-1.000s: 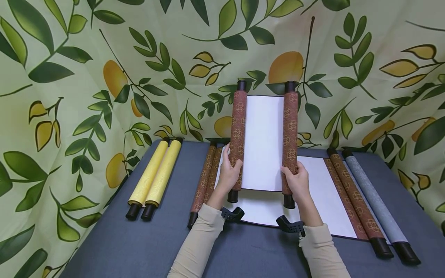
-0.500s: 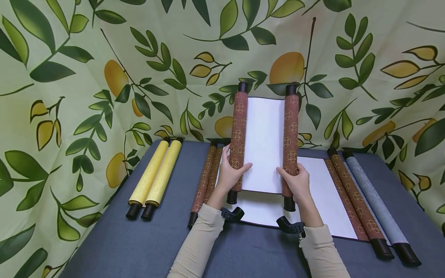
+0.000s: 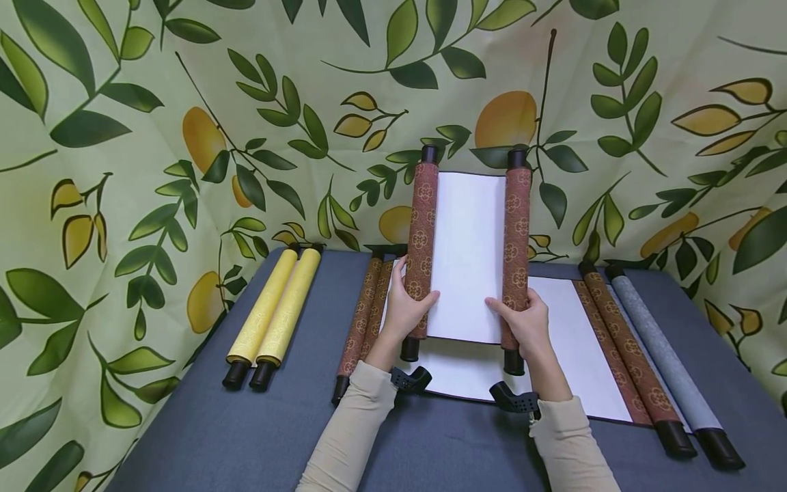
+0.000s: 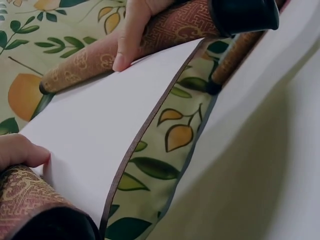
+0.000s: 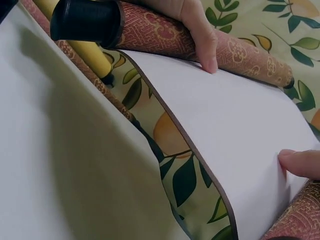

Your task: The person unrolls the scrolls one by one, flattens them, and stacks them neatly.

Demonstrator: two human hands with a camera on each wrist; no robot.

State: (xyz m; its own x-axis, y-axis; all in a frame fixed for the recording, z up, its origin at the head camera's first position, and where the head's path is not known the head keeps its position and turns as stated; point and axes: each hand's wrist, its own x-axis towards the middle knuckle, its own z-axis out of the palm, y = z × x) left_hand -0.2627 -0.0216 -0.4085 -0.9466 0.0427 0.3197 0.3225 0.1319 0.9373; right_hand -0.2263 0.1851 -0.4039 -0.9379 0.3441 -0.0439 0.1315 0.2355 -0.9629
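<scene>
A partly unrolled scroll [image 3: 467, 253] is held up, tilted, over the table, its white paper stretched between two reddish-brown patterned rollers with black end knobs. My left hand [image 3: 407, 306] grips the lower part of the left roller [image 3: 421, 225]. The right hand [image 3: 526, 320] does likewise on the right roller [image 3: 515, 232]. Both thumbs reach inward onto the paper; in the left wrist view the left thumb [image 4: 27, 152] presses near the roller, and the right thumb [image 5: 300, 162] shows in the right wrist view. Fingers behind the rollers are hidden.
Beneath lies a larger opened scroll [image 3: 581, 355], with brown rollers [image 3: 633, 342] at its right and more [image 3: 359, 314] at its left. A grey-blue roller [image 3: 664, 348] is at far right, a yellow pair [image 3: 285, 307] at left. A leaf-print cloth [image 3: 295, 184] hangs behind the blue table [image 3: 203, 430].
Both thumbs have shifted from the rollers inward onto the white paper. The held scroll has dropped slightly, and its right roller has moved a little to the right.
</scene>
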